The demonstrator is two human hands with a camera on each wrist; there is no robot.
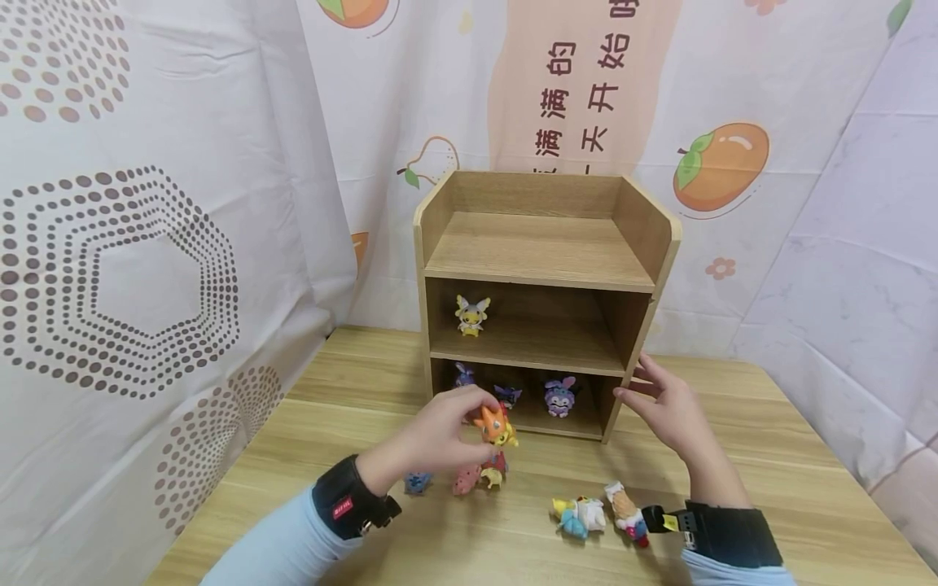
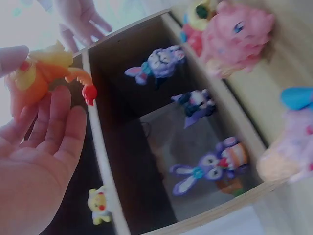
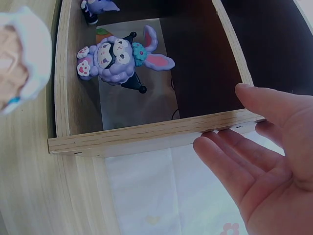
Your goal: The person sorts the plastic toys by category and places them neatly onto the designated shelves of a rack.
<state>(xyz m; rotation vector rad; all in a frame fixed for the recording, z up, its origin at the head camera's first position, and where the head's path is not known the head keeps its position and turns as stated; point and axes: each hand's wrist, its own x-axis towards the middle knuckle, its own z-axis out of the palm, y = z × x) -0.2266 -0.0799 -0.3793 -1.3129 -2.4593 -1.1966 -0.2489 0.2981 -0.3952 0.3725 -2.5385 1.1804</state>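
Wooden table (image 1: 520, 529): shelf unit (image 1: 520, 244) beyond left fingers (image 2: 72, 128) (right fingers (image 3: 220, 162) touch its side); blue figurine (image 1: 418, 482), pink figurine (image 1: 466, 480) lower than left fingers; cone-patterned figurine (image 1: 623, 501) nearside of right fingers.

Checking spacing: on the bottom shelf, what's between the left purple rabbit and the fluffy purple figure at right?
One dark-and-purple figure; head and left wrist views both show it.

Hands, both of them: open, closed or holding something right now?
Left hand: holding the orange-and-yellow figurine.
Right hand: holding the wooden side panel between thumb and fingers.
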